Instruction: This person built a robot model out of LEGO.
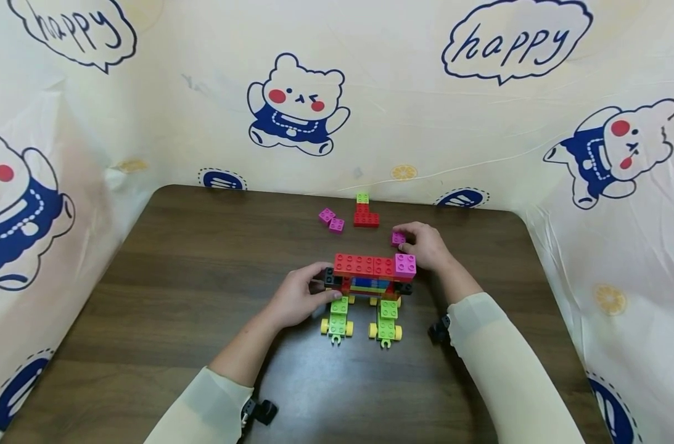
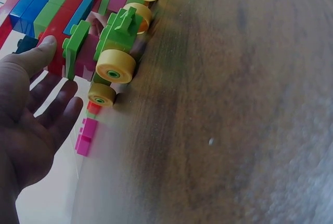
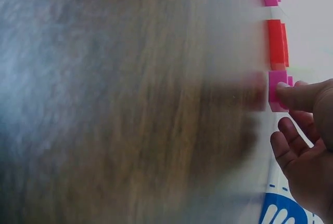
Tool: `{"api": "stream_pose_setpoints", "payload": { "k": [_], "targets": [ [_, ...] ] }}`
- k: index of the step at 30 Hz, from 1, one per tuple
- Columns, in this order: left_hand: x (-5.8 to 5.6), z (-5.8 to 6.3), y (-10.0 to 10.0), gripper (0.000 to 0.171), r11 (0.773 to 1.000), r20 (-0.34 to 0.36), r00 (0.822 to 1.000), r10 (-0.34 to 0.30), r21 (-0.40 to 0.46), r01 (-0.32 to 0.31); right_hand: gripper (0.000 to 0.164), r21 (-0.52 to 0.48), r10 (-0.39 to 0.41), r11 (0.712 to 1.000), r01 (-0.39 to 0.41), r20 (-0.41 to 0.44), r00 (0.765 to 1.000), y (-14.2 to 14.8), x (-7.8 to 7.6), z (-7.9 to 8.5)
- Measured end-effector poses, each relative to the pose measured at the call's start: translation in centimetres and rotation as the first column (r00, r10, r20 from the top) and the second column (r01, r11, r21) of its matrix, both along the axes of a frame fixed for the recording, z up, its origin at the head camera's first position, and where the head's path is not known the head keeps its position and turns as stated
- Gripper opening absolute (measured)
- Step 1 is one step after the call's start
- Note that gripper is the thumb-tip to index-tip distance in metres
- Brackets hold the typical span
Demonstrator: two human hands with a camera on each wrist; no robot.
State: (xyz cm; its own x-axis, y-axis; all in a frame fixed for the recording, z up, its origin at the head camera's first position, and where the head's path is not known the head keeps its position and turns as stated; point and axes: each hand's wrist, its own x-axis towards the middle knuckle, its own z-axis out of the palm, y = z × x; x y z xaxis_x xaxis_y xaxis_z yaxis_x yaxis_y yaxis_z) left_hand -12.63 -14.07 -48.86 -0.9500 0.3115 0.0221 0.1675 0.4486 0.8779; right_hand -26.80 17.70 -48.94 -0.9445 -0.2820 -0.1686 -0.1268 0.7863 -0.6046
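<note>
A toy-brick model (image 1: 364, 274) stands on yellow wheels (image 2: 115, 67) near the table's middle, with red bricks and one pink brick along its top. My left hand (image 1: 302, 296) grips its left end. In the left wrist view the thumb (image 2: 41, 55) lies against a red brick, and the index finger is partly hidden behind the model. Behind the model's right end, my right hand (image 1: 428, 248) pinches a pink building brick (image 3: 278, 93) between thumb and forefinger; its other fingers are loosely bent. Green wheeled bases (image 1: 387, 320) project from the model's near side.
Two loose pink bricks (image 1: 331, 219) lie behind the model. Beside them is a red stack (image 1: 366, 217) with a green brick on top. The dark wooden table (image 1: 192, 259) meets a printed cloth (image 1: 392, 111) at its back and sides.
</note>
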Motion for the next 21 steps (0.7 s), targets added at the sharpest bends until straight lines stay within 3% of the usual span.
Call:
{"api": "stream_pose_setpoints", "payload": {
  "k": [10,21],
  "targets": [
    [-0.2,0.0,-0.1,0.045,1.0,-0.016,1.0,-0.008,-0.006,0.008,0.039,-0.054,0.036,0.998,-0.042,-0.111,0.993,0.8,1.7,2.1],
    [-0.1,0.0,-0.1,0.045,1.0,-0.003,1.0,-0.011,0.002,0.011,0.037,-0.215,0.04,0.972,-0.093,-0.238,0.97,1.6,4.6,5.8]
  ]
}}
